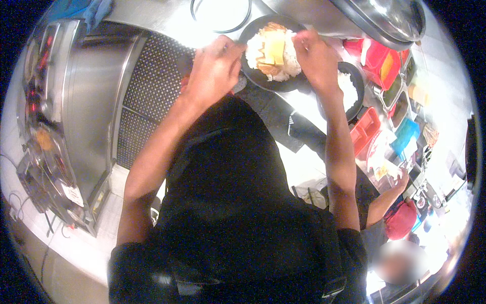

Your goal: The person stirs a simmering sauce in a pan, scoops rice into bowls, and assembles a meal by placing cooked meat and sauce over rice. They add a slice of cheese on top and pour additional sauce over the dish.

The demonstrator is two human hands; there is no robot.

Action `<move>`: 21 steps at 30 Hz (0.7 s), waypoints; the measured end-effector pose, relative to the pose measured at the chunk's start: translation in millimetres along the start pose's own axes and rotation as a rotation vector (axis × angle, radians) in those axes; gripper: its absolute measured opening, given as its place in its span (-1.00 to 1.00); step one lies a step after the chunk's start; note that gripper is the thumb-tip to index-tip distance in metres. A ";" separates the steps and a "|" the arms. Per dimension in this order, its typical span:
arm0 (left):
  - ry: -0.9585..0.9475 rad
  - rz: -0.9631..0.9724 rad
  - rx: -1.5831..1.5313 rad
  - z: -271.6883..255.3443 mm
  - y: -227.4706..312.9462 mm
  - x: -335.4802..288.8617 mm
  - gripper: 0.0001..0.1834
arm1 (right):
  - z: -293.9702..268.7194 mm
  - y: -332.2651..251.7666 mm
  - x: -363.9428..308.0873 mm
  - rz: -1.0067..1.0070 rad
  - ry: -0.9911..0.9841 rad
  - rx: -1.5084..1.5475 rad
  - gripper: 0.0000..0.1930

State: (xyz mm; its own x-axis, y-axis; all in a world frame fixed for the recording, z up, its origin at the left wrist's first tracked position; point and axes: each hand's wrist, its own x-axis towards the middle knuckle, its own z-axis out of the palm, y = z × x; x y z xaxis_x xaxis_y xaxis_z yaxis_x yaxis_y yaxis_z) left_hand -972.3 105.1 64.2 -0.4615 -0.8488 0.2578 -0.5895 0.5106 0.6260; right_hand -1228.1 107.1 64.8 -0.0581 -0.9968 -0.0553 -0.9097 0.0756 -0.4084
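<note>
Black bowl [258, 76], upper centre of frame: white rice, browned pieces, pale yellow slab on top. Left hand [215, 68] curled at its rim; right hand [314, 55] pinching over the food, contents of the pinch not discernible.

The person wears a black short-sleeved top and black apron, forearms bare, no gloves on the hands.

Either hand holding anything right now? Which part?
Cannot tell a firm hold. Left hand touches the black bowl at its left rim; right hand fingertips rest on the rice at its right edge.

Bright overhead glare washes out the steel counter [167, 20] — edges bend and darken, the picture grainy, perhaps slightly blurred.
</note>
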 end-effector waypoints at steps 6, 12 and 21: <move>-0.047 0.047 0.017 2.9 14.2 -5.2 -0.73 | 10.9 -3.2 -55.0 0.268 -0.212 0.230 -0.63; -0.118 0.012 -0.040 18.6 13.1 -7.1 -0.69 | 32.5 -18.8 -69.7 0.450 -0.076 0.271 -0.65; -0.154 0.005 -0.028 12.7 19.2 -0.1 -0.76 | 29.5 -28.2 -70.0 0.537 -0.016 0.316 -0.67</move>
State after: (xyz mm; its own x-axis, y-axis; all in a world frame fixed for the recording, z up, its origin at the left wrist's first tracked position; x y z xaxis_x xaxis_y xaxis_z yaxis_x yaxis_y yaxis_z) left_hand -992.0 116.7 66.9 -0.5620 -0.8140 0.1467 -0.5688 0.5092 0.6460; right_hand -1186.2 175.6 53.3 -0.4657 -0.8168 -0.3404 -0.5893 0.5733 -0.5693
